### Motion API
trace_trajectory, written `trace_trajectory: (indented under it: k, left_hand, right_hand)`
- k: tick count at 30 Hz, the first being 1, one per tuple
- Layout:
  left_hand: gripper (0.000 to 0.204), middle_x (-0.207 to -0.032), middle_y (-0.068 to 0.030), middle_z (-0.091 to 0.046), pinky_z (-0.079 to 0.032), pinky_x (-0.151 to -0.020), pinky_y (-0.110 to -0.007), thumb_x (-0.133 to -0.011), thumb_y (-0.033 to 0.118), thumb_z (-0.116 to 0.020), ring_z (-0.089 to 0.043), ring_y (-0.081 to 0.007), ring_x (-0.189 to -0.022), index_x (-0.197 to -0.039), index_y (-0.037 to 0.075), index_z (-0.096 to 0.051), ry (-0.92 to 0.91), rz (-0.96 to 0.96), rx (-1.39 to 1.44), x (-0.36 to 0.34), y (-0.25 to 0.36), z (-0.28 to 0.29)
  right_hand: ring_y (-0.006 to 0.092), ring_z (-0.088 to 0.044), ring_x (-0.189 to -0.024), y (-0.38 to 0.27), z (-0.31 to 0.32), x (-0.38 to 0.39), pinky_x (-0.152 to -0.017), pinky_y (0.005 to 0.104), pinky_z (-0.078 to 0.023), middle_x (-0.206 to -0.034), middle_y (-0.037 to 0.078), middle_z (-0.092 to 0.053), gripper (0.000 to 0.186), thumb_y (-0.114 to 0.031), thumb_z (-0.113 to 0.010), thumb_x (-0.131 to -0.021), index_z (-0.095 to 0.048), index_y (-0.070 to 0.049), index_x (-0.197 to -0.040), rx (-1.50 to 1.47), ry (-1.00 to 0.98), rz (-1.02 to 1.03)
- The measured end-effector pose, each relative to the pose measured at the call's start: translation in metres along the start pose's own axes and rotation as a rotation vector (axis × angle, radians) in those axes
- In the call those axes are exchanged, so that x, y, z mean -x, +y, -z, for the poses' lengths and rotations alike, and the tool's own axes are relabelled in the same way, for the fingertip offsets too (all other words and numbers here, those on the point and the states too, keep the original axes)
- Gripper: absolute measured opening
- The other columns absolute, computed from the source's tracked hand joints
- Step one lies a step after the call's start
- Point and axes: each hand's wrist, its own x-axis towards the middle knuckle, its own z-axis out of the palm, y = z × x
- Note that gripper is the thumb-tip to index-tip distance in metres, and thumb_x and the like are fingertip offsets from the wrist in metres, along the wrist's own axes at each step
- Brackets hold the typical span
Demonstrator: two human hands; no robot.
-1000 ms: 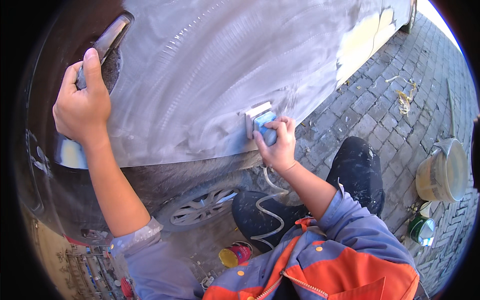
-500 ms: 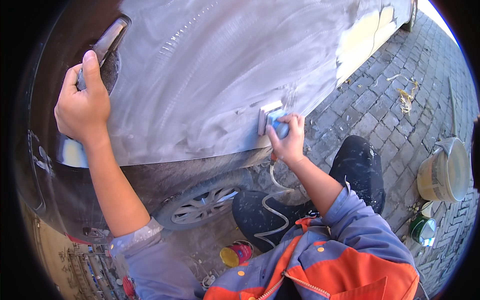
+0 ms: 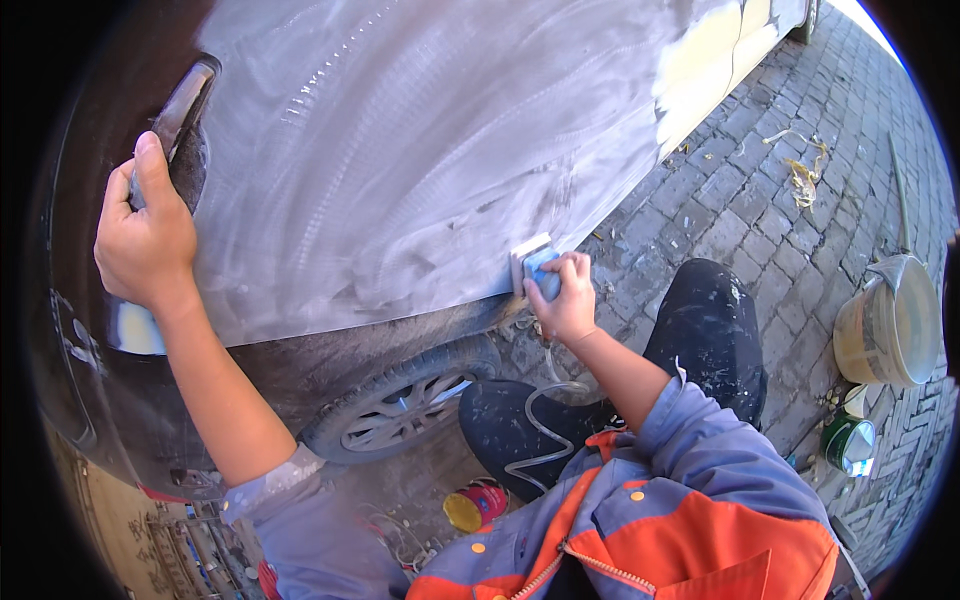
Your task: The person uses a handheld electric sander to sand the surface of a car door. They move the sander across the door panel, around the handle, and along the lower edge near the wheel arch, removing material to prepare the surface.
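Dull grey sanded paint covers the car door (image 3: 400, 150), with cream patches at its far right. My left hand (image 3: 145, 225) has its fingers curled around the door handle (image 3: 185, 100). Near the door's lower edge, my right hand (image 3: 562, 295) grips a blue sanding tool (image 3: 542, 265), whose pale pad rests against the panel. A clear coiled hose (image 3: 535, 435) hangs below the tool, running past my dark-clad legs. Part of the tool is hidden under my fingers.
The car's wheel (image 3: 395, 415) is below the door. On the paving (image 3: 740, 200) at right stand a translucent bucket (image 3: 855, 335) and a green can (image 3: 850, 445); yellowish scraps (image 3: 805, 185) lie farther up. A yellow-and-pink can (image 3: 470, 508) sits beside my body.
The sanding tool in my right hand has slid rightward along the panel. My left hand stays on the handle, while the car appears slightly lower and more leftward in the view.
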Motion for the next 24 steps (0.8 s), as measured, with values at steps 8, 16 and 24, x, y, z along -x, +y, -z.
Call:
trace_trajectory:
  k: [8, 16, 24]
  left_hand:
    - [0.061, -0.094, -0.0062, -0.082, -0.056, -0.080, -0.044, -0.093, 0.076, -0.063, -0.076, -0.0312, -0.093, -0.101, 0.020, -0.086, -0.012, 0.038, -0.035, 0.001, 0.000, -0.003]
    - [0.061, -0.092, -0.0058, -0.082, -0.056, -0.080, -0.043, -0.092, 0.077, -0.063, -0.076, -0.0308, -0.092, -0.100, 0.021, -0.086, 0.011, 0.020, -0.014, 0.002, 0.000, -0.003]
    - [0.059, -0.086, -0.0050, -0.080, -0.056, -0.077, -0.043, -0.093, 0.076, -0.063, -0.075, -0.0306, -0.087, -0.095, 0.020, -0.084, 0.020, 0.021, 0.015, 0.004, 0.007, -0.001]
  right_hand:
    - [0.0403, -0.063, -0.106, 0.030, 0.045, -0.083, -0.095, 0.0475, -0.054, -0.117, 0.019, -0.057, 0.042, -0.021, -0.088, -0.084, -0.062, -0.003, -0.111, 0.021, 0.072, -0.042]
    - [0.0388, -0.069, -0.104, 0.023, 0.038, -0.059, -0.083, 0.0476, -0.061, -0.121, 0.016, -0.059, 0.041, -0.025, -0.090, -0.080, -0.065, -0.011, -0.110, 0.092, -0.022, 0.166]
    - [0.0373, -0.070, -0.099, -0.007, 0.019, -0.037, -0.079, 0.0472, -0.061, -0.119, 0.016, -0.060, 0.039, -0.025, -0.090, -0.080, -0.067, -0.011, -0.108, 0.029, -0.030, 0.215]
